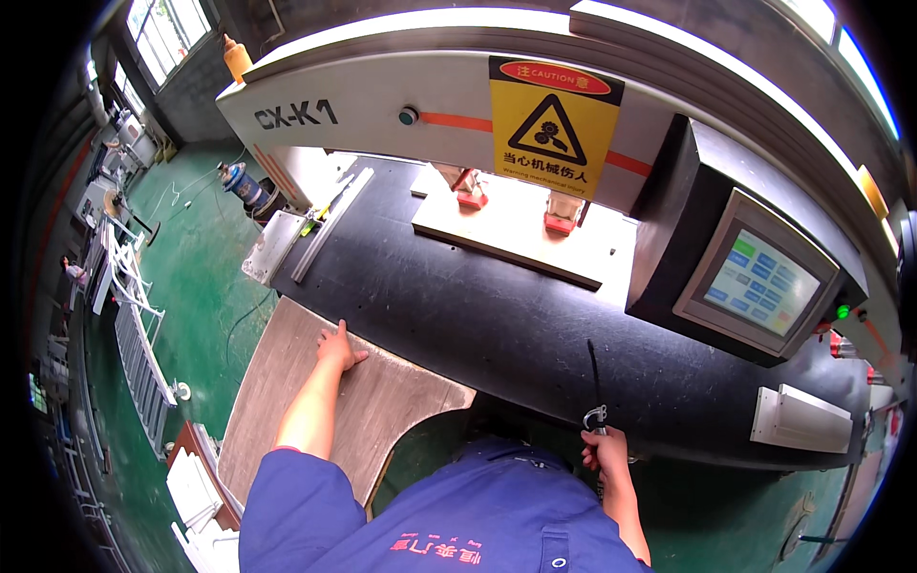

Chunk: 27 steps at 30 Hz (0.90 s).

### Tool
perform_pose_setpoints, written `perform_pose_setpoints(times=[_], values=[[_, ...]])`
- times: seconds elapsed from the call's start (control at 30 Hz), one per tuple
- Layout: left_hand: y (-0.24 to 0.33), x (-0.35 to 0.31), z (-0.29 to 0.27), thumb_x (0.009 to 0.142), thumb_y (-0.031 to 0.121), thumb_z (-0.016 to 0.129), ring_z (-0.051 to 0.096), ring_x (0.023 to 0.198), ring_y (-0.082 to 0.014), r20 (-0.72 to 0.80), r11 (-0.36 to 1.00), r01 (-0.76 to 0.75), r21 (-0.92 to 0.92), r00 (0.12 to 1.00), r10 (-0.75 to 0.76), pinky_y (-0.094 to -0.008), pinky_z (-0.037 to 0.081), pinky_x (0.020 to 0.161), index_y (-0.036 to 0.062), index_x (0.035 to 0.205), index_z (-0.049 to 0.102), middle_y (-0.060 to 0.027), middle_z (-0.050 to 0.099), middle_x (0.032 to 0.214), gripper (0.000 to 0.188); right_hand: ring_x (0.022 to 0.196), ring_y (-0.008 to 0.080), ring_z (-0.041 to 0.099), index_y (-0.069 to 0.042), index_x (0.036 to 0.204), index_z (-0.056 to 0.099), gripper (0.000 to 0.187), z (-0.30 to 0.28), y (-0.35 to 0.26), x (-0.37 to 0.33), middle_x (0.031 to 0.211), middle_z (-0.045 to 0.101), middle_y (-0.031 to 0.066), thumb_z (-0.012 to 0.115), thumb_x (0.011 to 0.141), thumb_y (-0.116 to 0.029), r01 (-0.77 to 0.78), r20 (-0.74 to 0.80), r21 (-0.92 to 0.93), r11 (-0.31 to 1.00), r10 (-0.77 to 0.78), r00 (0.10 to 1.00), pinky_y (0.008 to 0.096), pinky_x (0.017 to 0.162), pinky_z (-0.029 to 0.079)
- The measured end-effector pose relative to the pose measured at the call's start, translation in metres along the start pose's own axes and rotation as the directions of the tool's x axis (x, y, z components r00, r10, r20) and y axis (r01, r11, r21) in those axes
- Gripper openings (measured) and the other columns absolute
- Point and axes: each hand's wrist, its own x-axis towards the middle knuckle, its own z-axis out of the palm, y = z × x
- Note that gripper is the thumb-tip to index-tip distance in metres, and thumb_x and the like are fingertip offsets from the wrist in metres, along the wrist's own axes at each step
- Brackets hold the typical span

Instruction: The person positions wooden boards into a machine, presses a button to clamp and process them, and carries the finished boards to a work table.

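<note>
My left hand (338,350) lies with its fingers apart on a wood-grain board (330,382), near the edge beside the black machine table (478,296). The board has a curved cut-out on its right side. Over the table's front edge, my right hand (605,453) is closed round an air blow gun (595,417) with a silver head. Its thin black nozzle points away from me over the tabletop. My fingers hide most of its handle.
Across the table runs a white machine beam (363,100) with a yellow warning sign (554,129). Under it, red-footed clamps (560,215) stand by a pale panel (506,244). A touchscreen (759,282) and white profile pieces (802,418) are at right; metal strips (332,224) lie at left.
</note>
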Motion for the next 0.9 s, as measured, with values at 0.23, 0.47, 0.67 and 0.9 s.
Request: perform_pose_setpoints(times=[0.23,0.47,0.67,0.9], values=[[-0.0015,0.0002,0.0023,0.07,0.053,0.08,0.024,0.142,-0.0454,0.0,1.0,-0.002,-0.013,1.0,0.002,-0.0494,0.034,0.112,0.0225,0.155,0.01,-0.0277,0.016,0.156,0.115,0.039,0.0128,0.053,-0.003,0.075,0.056,0.017,0.0011,0.0011,-0.0021,0.056,0.058,0.0059,0.067,0.085,-0.013,0.002,0.008,0.007,1.0,-0.002,1.0,0.0249,0.033,0.035],[-0.0007,0.0005,0.0039,0.071,0.052,0.081,0.024,0.142,-0.0462,0.001,1.0,-0.012,-0.016,1.0,0.012,-0.0505,0.034,0.111,0.0227,0.155,0.01,-0.0282,0.015,0.156,0.114,0.039,0.0098,0.05,-0.004,0.077,0.058,0.013,0.0044,-0.0017,-0.0079,0.056,0.054,0.0034,0.068,0.083,-0.011,-0.013,0.009,0.014,1.0,0.013,1.0,0.0225,0.033,0.033],[-0.0035,0.0025,0.0071,0.071,0.052,0.08,0.024,0.142,-0.0464,-0.01,1.0,-0.005,-0.029,1.0,0.004,-0.0499,0.035,0.11,0.0228,0.155,0.011,-0.0282,0.014,0.156,0.113,0.039,0.0122,0.051,-0.004,0.077,0.056,0.014,0.0053,-0.0026,-0.0099,0.056,0.057,0.005,0.066,0.084,-0.011,-0.012,0.027,-0.018,1.0,0.012,1.0,0.0254,0.033,0.033],[-0.0026,0.0023,0.0074,0.071,0.052,0.08,0.023,0.142,-0.0468,-0.015,0.999,-0.006,-0.037,1.0,0.005,-0.0498,0.035,0.11,0.0226,0.155,0.011,-0.0282,0.014,0.156,0.113,0.039,0.0103,0.05,-0.004,0.078,0.058,0.012,0.0061,0.0011,-0.0096,0.056,0.055,0.0038,0.068,0.082,-0.011,-0.013,0.027,-0.006,1.0,0.013,1.0,0.0235,0.033,0.033]])
